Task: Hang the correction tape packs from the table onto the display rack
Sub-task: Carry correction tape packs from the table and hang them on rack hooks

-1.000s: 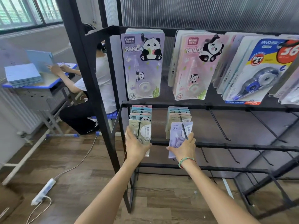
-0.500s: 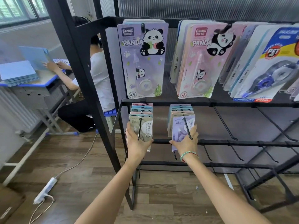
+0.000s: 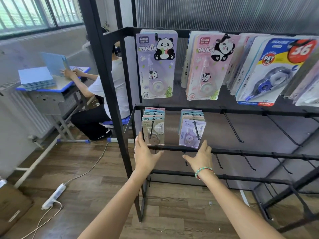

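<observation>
Two stacks of correction tape packs, a beige-fronted one [image 3: 153, 132] and a lilac-fronted one [image 3: 191, 133], hang on display rack [image 3: 241, 152] pegs. Just below them I see my left hand [image 3: 145, 155] and right hand [image 3: 200, 156] with fingers released, holding nothing. I judge each pack light, stiff card with a slick blister; best pinched by the card edges.

I'm looking at what seems a room set up like a stationery shop: a black display rack [image 3: 110, 104] hung with carded correction tape packs [image 3: 157, 66] on pegs. Beside it I see a school-type desk [image 3: 53, 87] stacked with blue folders [image 3: 37, 78], a radiator [image 3: 22, 111], barred windows [image 3: 39, 12] and wood-look flooring [image 3: 86, 190].
</observation>
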Demonstrator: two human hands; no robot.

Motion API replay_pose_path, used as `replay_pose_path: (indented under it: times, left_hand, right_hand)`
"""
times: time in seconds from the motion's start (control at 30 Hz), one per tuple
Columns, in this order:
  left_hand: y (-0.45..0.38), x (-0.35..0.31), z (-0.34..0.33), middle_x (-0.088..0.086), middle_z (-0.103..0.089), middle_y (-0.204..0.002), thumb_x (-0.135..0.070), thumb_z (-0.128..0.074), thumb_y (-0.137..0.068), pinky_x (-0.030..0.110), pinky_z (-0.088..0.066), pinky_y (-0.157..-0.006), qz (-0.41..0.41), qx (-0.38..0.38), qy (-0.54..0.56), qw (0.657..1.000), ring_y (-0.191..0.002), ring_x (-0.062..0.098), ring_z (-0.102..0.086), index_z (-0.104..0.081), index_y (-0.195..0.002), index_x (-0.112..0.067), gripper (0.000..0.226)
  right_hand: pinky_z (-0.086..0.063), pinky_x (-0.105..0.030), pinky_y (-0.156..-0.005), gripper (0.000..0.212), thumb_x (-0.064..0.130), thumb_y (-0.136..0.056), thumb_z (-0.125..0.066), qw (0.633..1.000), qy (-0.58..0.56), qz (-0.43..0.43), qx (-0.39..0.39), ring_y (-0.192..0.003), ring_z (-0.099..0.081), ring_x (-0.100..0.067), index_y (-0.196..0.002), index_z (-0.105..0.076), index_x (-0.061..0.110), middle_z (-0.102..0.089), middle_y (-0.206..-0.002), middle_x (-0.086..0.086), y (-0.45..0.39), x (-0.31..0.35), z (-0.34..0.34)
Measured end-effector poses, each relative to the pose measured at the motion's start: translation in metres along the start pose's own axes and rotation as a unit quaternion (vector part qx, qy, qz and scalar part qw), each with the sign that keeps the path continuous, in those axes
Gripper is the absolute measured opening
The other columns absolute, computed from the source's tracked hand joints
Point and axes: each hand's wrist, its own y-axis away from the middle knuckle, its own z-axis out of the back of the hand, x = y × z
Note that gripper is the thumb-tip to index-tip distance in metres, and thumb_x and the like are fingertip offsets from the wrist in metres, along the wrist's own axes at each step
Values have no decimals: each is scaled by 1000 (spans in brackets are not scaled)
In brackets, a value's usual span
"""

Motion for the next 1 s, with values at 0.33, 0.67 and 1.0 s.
replay_pose_path:
  times: [0.33,0.67,1.0]
  left_hand:
    - [113,-10,56,8,-11,-161,-36,-66,-89,39,-17,-120,-24,-26,-140,989,-148,22,-9,-10,-154,-13,89]
    - [233,44,173,8,-13,-160,-39,-56,-94,37,-16,-120,89,-154,-243,954,-148,23,-11,-14,-153,-12,78]
    - [412,157,374,7,-27,-156,-39,-52,-95,37,-23,-116,291,-293,-280,866,-144,24,-22,-22,-150,-11,69]
  right_hand:
    - [-25,-32,-110,75,33,-87,-64,981,44,184,52,-137,-28,-28,-147,-26,7,-27,-150,-11,91,10,22]
    - [-24,-30,-111,68,34,-91,-58,927,54,329,170,-137,-28,-24,-147,-28,12,-29,-150,-6,207,72,-29]
    - [-26,-30,-111,62,30,-90,-57,809,44,496,313,-136,-30,-24,-145,-34,13,-32,-150,-6,422,211,-143]
